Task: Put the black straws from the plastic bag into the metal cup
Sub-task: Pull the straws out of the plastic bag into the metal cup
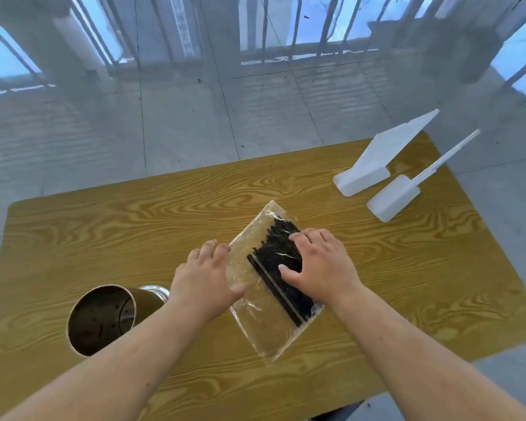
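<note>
A person's left hand (205, 276) presses flat on the empty side of a clear plastic bag (257, 323) while the right hand (319, 264) spreads, fingers released, over the bundle of thin black straws (278, 264) sealed inside, apparently steadying the packet before opening it; neither hand is clenched. The tall cylindrical metal cup (104, 319) stands just left of the bag, mouth up and seemingly empty, within easy reach. All rest on a yellow wood-grain table (104, 226) with two white plastic stands (377, 165) at its far right corner, over pale floor tiles near railed windows.
</note>
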`<state>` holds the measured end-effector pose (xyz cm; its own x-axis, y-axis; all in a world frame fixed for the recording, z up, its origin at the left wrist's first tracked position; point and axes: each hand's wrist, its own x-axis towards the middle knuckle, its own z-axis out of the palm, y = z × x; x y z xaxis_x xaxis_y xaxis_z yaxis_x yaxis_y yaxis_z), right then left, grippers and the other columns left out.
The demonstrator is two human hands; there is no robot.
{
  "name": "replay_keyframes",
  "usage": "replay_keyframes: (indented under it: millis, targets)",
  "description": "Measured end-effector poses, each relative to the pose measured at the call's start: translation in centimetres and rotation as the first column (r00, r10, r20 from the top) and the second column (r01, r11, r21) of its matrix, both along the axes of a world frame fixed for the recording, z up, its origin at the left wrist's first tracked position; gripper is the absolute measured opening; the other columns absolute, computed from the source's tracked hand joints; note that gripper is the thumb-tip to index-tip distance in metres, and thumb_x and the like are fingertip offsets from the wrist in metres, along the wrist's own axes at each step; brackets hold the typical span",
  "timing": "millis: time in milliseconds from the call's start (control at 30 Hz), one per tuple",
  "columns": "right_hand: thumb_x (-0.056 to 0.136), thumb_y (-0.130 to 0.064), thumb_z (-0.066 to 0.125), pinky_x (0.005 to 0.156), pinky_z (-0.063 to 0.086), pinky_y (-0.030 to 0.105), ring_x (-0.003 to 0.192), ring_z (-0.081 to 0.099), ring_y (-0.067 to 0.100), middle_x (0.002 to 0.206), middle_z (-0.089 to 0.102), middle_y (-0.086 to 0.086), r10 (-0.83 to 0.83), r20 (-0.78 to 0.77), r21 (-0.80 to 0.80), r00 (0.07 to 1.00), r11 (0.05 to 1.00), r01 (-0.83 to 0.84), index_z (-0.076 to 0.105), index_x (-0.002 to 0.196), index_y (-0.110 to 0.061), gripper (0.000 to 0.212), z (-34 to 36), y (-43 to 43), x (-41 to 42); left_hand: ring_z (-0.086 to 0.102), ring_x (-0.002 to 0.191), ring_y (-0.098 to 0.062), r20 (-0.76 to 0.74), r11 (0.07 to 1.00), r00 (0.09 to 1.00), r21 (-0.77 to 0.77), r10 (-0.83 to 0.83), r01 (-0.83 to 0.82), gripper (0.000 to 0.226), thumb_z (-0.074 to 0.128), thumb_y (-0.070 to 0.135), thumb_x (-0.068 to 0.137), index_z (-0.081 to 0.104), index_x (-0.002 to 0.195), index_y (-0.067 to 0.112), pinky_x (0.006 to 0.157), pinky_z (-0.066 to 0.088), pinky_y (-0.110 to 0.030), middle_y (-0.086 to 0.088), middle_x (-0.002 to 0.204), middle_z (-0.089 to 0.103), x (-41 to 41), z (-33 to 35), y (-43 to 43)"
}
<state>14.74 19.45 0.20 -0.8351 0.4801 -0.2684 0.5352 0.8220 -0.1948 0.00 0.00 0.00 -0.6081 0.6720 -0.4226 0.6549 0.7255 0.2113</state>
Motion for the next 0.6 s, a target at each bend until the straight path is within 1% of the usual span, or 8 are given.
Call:
replay_keyframes:
  millis: [33, 133, 300, 367, 433, 467, 533, 600]
  targets:
    - [0.091, -0.071, 0.051, 0.119, 0.039, 0.047, 0.145, 0.044, 0.027, 0.153, 0.053, 0.003, -0.015, 0.023, -0.024, 1.000, 1.000, 0.016, 0.048, 0.154, -0.022, 0.080, -0.6, 0.4, 0.0, 0.030, 0.152, -0.025, 0.045, 0.999, 0.998, -0.025, 0.040, -0.039, 0.095, 0.054, 0.076, 0.084, 0.024, 0.161, 0.030, 0.115, 0.044, -0.045, 0.002, 0.171, 0.022, -0.1, -0.5, 0.2]
    - [0.089, -0.076, 0.052, 0.120, 0.039, 0.049, 0.149, 0.039, 0.028, 0.161, 0.044, 0.003, -0.058, 0.108, -0.058, 0.992, 0.996, 0.064, 0.036, 0.161, -0.025, 0.090, -1.8, 1.4, 0.1, 0.032, 0.151, -0.026, 0.086, 0.988, 0.987, -0.080, 0.139, -0.132, 0.101, 0.057, 0.076, 0.083, 0.019, 0.163, 0.029, 0.113, 0.046, -0.046, 0.002, 0.171, 0.021, 0.0, -1.8, 0.4]
    - [0.083, -0.081, 0.058, 0.113, 0.048, 0.052, 0.149, 0.037, 0.034, 0.167, 0.033, 0.006, -0.100, 0.172, -0.120, 0.980, 0.985, 0.122, 0.018, 0.165, -0.030, 0.105, -3.6, 2.0, 0.0, 0.043, 0.144, -0.031, 0.104, 0.971, 0.970, -0.125, 0.218, -0.205, 0.111, 0.060, 0.077, 0.083, 0.010, 0.166, 0.023, 0.111, 0.047, -0.046, -0.005, 0.166, 0.029, 0.2, -3.7, 0.4]
    - [0.081, -0.085, 0.059, 0.112, 0.048, 0.052, 0.148, 0.037, 0.035, 0.168, 0.030, 0.008, -0.108, 0.212, -0.124, 0.971, 0.983, 0.137, 0.011, 0.166, -0.030, 0.112, -4.2, 1.8, 0.2, 0.045, 0.143, -0.033, 0.140, 0.957, 0.952, -0.143, 0.270, -0.251, 0.113, 0.064, 0.072, 0.084, 0.007, 0.166, 0.020, 0.112, 0.046, -0.045, -0.010, 0.164, 0.031, 0.4, -4.2, 0.5]
    - [0.078, -0.090, 0.058, 0.111, 0.049, 0.051, 0.146, 0.037, 0.036, 0.168, 0.029, 0.009, -0.106, 0.236, -0.104, 0.966, 0.986, 0.134, 0.008, 0.166, -0.031, 0.118, -4.9, 1.5, 0.2, 0.051, 0.139, -0.034, 0.186, 0.937, 0.922, -0.155, 0.339, -0.313, 0.113, 0.068, 0.065, 0.084, 0.004, 0.166, 0.021, 0.108, 0.048, -0.045, -0.013, 0.164, 0.031, 0.7, -4.6, 0.7]
    - [0.076, -0.092, 0.057, 0.111, 0.049, 0.051, 0.145, 0.037, 0.037, 0.167, 0.030, 0.010, -0.111, 0.236, -0.091, 0.965, 0.987, 0.136, 0.007, 0.166, -0.031, 0.120, -5.1, 1.4, 0.2, 0.055, 0.134, -0.034, 0.210, 0.922, 0.900, -0.151, 0.382, -0.357, 0.113, 0.071, 0.062, 0.084, 0.004, 0.166, 0.022, 0.103, 0.050, -0.044, -0.014, 0.165, 0.030, 0.8, -4.8, 0.8]
    - [0.074, -0.094, 0.056, 0.110, 0.049, 0.050, 0.143, 0.038, 0.037, 0.165, 0.031, 0.011, -0.120, 0.229, -0.073, 0.966, 0.987, 0.140, 0.006, 0.166, -0.030, 0.123, -5.4, 1.2, 0.1, 0.066, 0.112, -0.028, 0.277, 0.864, 0.820, -0.111, 0.501, -0.491, 0.110, 0.076, 0.054, 0.083, 0.008, 0.165, 0.024, 0.088, 0.054, -0.040, -0.015, 0.163, 0.033, 0.8, -5.0, 0.9]
    - [0.074, -0.095, 0.056, 0.109, 0.049, 0.050, 0.141, 0.039, 0.037, 0.163, 0.033, 0.012, -0.125, 0.227, -0.060, 0.966, 0.988, 0.142, 0.005, 0.166, -0.030, 0.124, -5.7, 1.0, 0.0, 0.068, 0.089, -0.018, 0.363, 0.768, 0.704, -0.057, 0.611, -0.637, 0.105, 0.081, 0.045, 0.083, 0.016, 0.163, 0.023, 0.077, 0.056, -0.037, -0.013, 0.152, 0.047, 0.7, -5.1, 0.9]
